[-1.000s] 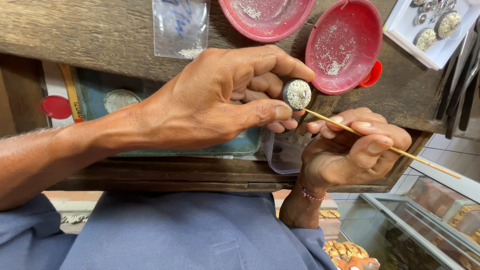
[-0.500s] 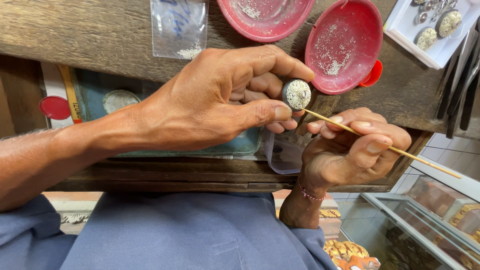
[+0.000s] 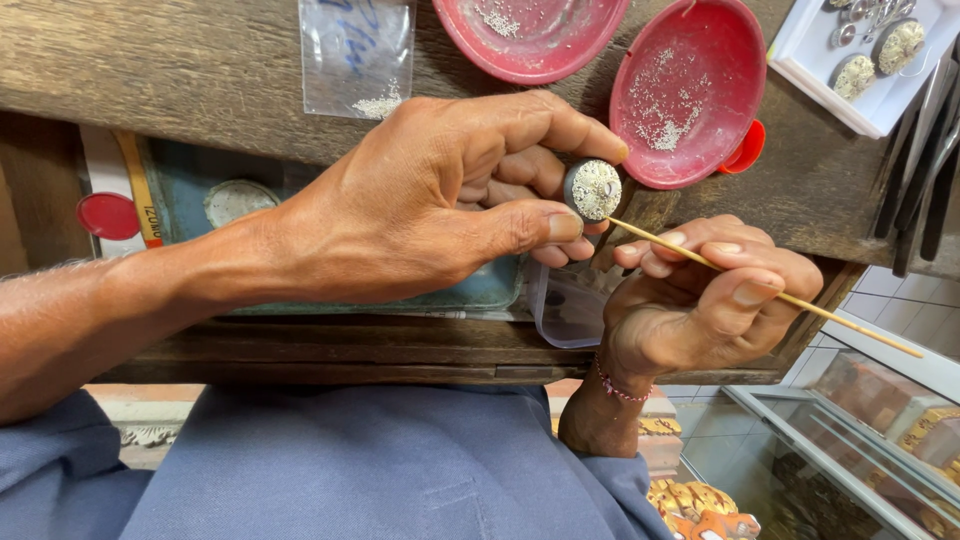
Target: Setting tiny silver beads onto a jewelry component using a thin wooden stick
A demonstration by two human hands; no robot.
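My left hand (image 3: 440, 200) pinches a small round dark piece (image 3: 592, 189) between thumb and forefinger; its face is covered with tiny pale stones. My right hand (image 3: 700, 300) grips a thin wooden stick (image 3: 790, 298) like a pen. The stick's tip touches the lower edge of the round piece. Both hands hover over the front edge of a worn wooden bench (image 3: 200, 70).
Two red dishes (image 3: 690, 80) (image 3: 530, 35) holding tiny pale stones lie on the bench behind my hands. A clear plastic bag (image 3: 355, 55) with stones lies at the left, a white tray (image 3: 870, 50) with round pieces at the top right. An open drawer (image 3: 300, 340) sits below.
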